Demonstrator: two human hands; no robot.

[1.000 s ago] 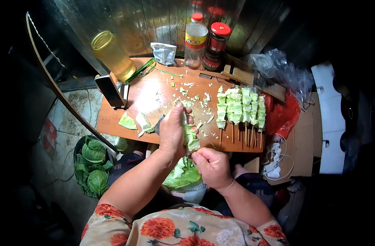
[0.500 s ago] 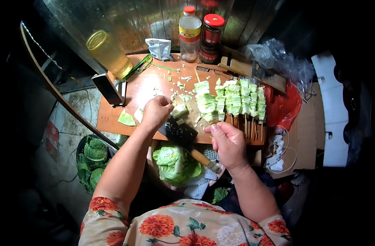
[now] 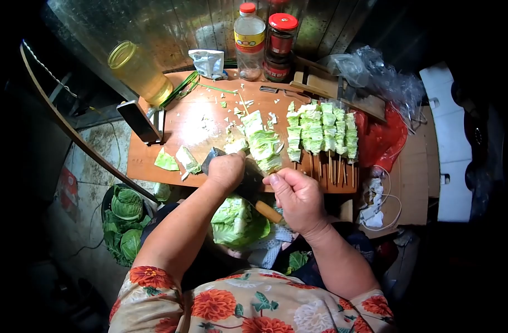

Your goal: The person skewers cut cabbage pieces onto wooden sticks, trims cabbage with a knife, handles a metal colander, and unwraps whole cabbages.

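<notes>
the right hand (image 3: 301,202) pinches the bottom end of a skewer (image 3: 263,147) between thumb and fingers, the grip narrow, the other fingers curled in. the skewer lies slanted over the board (image 3: 182,130), its bare tip pointing away from the person, folded pale-green leaf packed along its stick. the left hand (image 3: 227,171) is just beside it, half closed, fingertips at a cut chunk (image 3: 235,145) – whether it grips the chunk or only touches it, i cannot tell. below that hand is a knife (image 3: 269,212), its dark blade partly hidden, its wooden handle jutting past the board's near edge, over a cabbage (image 3: 237,222) in front of the person.

to the right, a row of loaded skewers (image 3: 320,130) lies side by side, bare ends toward the person, with a red bag (image 3: 393,141) beyond. to the left lie two leaf pieces (image 3: 166,161), near a propped phone (image 3: 138,122). along the back stand a tilted jar (image 3: 140,75) of yellow liquid, a packet (image 3: 208,64) and a bottle (image 3: 249,44) – small leaf scraps dot the middle.
</notes>
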